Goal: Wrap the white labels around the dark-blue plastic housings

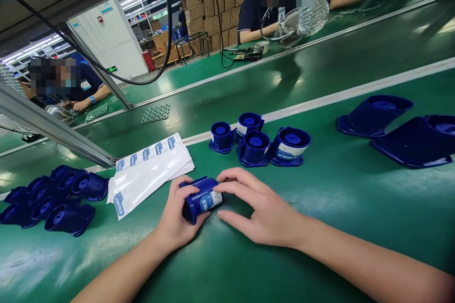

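Observation:
My left hand point(177, 213) grips a blue plastic housing point(204, 191) by its flanged end, the part lying on its side just above the green bench. A white and blue label sits on the housing's curved wall. Beside its other end is my right hand point(265, 206), thumb and fingers spread apart, with fingertips at the label's edge; whether they press on it I cannot tell. Left of the hands lie sheets of labels point(151, 177), overlapping. Beyond them, several labelled blue housings point(292, 147) stand upright in a group.
More blue housings point(67, 218) cluster at the left, and two larger ones point(377, 113) rest at the right. A metal post point(64, 128) rises at left. Across the belt point(220, 99), co-workers sit at a green bench. A black cable point(167, 23) hangs overhead.

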Tool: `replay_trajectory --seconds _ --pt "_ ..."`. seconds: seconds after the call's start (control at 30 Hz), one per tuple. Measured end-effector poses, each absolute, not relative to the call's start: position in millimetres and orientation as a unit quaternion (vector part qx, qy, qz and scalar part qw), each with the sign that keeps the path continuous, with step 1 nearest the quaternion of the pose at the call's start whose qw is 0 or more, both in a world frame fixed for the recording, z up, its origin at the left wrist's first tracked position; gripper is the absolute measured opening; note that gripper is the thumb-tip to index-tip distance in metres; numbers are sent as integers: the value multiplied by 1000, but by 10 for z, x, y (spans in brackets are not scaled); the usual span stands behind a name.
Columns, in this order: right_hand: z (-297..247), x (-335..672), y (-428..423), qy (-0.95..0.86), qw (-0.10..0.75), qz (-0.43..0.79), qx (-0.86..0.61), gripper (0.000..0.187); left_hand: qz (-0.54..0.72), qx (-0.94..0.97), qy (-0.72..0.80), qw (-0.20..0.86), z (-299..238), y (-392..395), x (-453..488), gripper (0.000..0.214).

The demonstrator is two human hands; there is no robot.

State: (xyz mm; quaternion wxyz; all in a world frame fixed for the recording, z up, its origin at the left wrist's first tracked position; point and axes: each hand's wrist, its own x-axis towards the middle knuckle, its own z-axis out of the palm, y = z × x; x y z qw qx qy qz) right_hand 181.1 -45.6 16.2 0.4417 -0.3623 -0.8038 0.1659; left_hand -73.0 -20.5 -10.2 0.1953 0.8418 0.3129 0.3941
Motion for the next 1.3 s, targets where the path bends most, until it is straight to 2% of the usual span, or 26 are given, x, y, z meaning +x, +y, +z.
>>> replay_trajectory --seconds 0.23,0.43,0.6,0.83,1.1,1.3 --pt "85 1766 -447 -842 416 82 -333 39 380 875 290 85 -96 -244 -739 58" --pt "95 1762 -404 -844 440 40 -305 18 372 878 293 70 -129 -249 -764 63" --pt "116 1762 -382 -845 442 50 -296 9 354 888 284 77 -109 -253 -761 64" --pt "132 1732 -355 -881 374 7 -289 22 325 911 248 48 -29 -260 -729 64" --pt "108 1649 -372 -874 357 -110 -311 31 369 859 307 177 16 -283 -612 50" --pt "107 1682 -391 -861 404 10 -309 15 379 861 293 169 -22 -256 -640 47"
